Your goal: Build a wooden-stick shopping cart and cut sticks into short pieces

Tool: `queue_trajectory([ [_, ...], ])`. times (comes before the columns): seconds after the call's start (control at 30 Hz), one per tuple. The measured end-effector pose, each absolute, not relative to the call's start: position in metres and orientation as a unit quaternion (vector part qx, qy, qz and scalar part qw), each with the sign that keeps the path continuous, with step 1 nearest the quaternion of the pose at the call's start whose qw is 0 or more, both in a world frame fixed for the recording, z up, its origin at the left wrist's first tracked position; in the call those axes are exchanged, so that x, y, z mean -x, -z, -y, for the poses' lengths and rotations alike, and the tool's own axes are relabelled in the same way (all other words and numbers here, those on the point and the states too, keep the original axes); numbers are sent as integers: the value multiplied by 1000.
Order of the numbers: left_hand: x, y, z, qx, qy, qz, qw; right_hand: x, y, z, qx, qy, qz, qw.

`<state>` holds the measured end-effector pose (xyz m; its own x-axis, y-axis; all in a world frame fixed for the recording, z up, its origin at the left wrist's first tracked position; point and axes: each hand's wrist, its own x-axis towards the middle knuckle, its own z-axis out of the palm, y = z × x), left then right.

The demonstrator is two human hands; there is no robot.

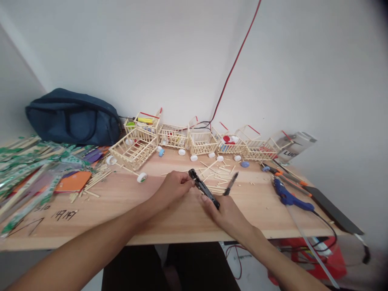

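Observation:
My right hand (226, 214) is closed around the handle of a black cutting tool (203, 188) that points up and to the left over the wooden table (169, 220). At the tool's far end, my left hand (174, 186) pinches with fingertips pressed together; what it grips there is too small to name. Loose thin wooden sticks (216, 171) lie just beyond the tool. A second dark tool (230, 184) rests on the table right beside my right hand.
Several small carts built of sticks (200, 142) line the wall. A blue bag (74, 117) sits at back left, packets of sticks (27, 169) at left. A blue glue gun (287, 197), screwdrivers (287, 174) and a black strip (333, 210) lie at right. A red cable (233, 68) runs up the wall.

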<state>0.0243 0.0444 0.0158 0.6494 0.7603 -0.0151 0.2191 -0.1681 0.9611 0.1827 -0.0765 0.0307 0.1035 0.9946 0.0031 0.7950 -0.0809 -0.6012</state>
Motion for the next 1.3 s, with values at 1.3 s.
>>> queue_trajectory([
  [1.3,-21,-15,-46,-704,-275,-335,563,-189,-32,67,691,-200,652,240],
])
